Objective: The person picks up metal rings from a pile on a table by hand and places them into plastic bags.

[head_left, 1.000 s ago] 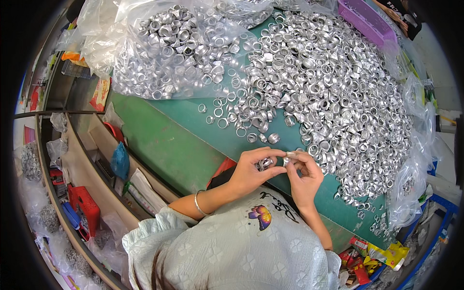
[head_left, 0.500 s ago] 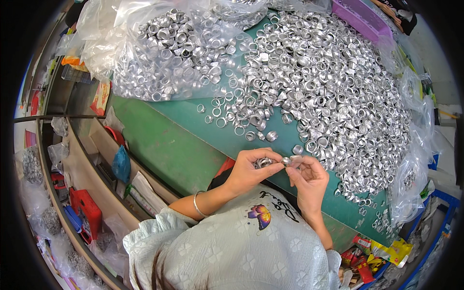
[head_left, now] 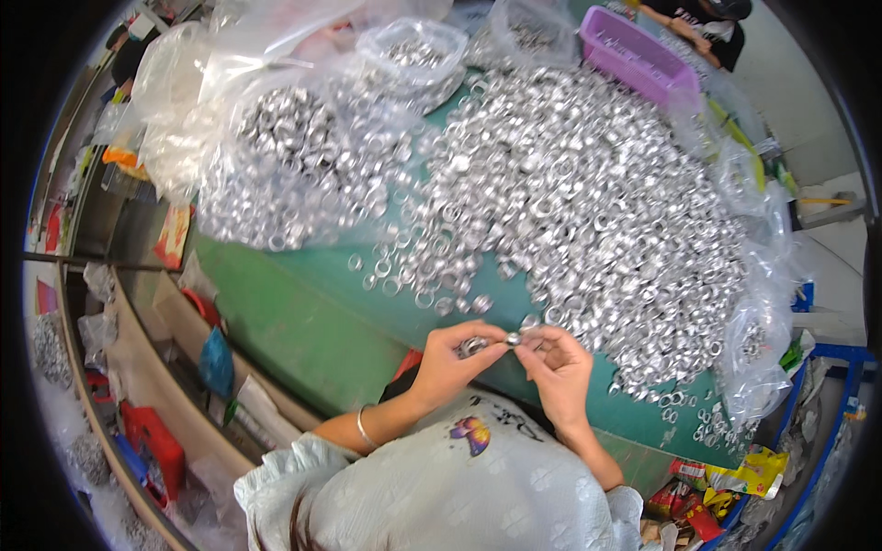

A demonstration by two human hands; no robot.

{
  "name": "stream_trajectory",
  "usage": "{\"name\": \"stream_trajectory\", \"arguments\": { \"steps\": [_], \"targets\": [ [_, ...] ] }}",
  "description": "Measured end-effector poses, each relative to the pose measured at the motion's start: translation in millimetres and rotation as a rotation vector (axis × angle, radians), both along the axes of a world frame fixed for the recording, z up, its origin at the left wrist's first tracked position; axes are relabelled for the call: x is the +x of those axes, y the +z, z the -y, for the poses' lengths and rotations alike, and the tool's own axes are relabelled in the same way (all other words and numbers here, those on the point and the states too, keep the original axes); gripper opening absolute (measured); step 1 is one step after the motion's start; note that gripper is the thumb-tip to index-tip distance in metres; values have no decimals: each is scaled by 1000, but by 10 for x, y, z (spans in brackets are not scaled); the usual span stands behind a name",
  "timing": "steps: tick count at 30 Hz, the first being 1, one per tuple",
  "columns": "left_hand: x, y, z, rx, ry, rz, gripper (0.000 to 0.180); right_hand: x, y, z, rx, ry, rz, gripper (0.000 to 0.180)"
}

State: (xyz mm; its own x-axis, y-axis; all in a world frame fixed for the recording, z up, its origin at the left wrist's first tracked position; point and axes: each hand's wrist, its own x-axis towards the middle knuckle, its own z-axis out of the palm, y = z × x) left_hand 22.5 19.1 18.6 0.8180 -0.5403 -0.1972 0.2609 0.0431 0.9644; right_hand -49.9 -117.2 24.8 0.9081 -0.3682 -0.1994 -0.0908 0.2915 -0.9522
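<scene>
My left hand is closed, with several silver-coloured metal rings tucked in its curled fingers. Its thumb and forefinger pinch one more metal ring. From the other side, my right hand meets that same ring with thumb and fingertips, its other fingers curled. Whether anything else sits inside the right hand is hidden. Just beyond the fingertips, a loose ring lies at the near edge of a wide heap of similar rings on the green table mat.
A clear plastic bag of rings lies at the far left, with a clear tub behind it. A purple basket stands at the back right, near another person. Shelves with a red case are on the left.
The view has tilted, so the table and both hands sit lower and farther left in the picture. My hands stay together at the ring, with little change in their hold.
</scene>
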Motion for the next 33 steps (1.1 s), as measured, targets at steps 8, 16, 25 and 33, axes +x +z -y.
{"name": "stream_trajectory", "arguments": {
  "steps": [8,16,25,33],
  "targets": [
    [39,-177,-13,-68,159,-189,11,575,122,919,-152,-50,-235,17],
    [116,-129,34,-52,144,-212,10,2232,277,2520,-202,-313,207,36],
    [84,-350,-204,-93,172,-271,22,930,323,893,-976,297,42,14],
    [122,-274,-262,-645,220,-1156,32,324,-30,139,-571,406,20,12]
  ]
}}
